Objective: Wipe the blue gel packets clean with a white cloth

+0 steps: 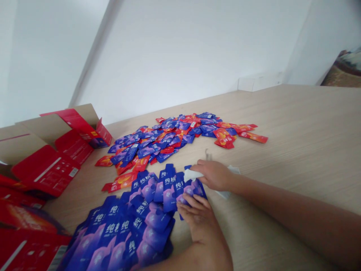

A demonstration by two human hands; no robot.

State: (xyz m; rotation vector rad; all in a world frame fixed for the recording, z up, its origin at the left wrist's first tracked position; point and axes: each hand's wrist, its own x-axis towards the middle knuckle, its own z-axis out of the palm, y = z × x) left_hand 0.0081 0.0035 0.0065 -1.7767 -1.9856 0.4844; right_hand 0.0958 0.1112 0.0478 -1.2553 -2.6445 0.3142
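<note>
My right hand (216,175) is closed around a crumpled white tissue (192,175). One end of the tissue touches the top of a purple packet at the right end of a row. My left hand (196,210) lies with its fingers stretched out over the lower part of that packet. Beside both hands, several flat blue-purple packets (169,188) with white characters overlap in a row. More of the same packets (113,241) form a larger overlapping spread at the lower left. Some white material also shows behind my right wrist.
A loose heap of small blue and red-orange sachets (160,139) lies farther back on the wooden table (296,150). Open red cartons (50,169) stand along the left side. A white box-like piece (259,81) sits against the wall at the back.
</note>
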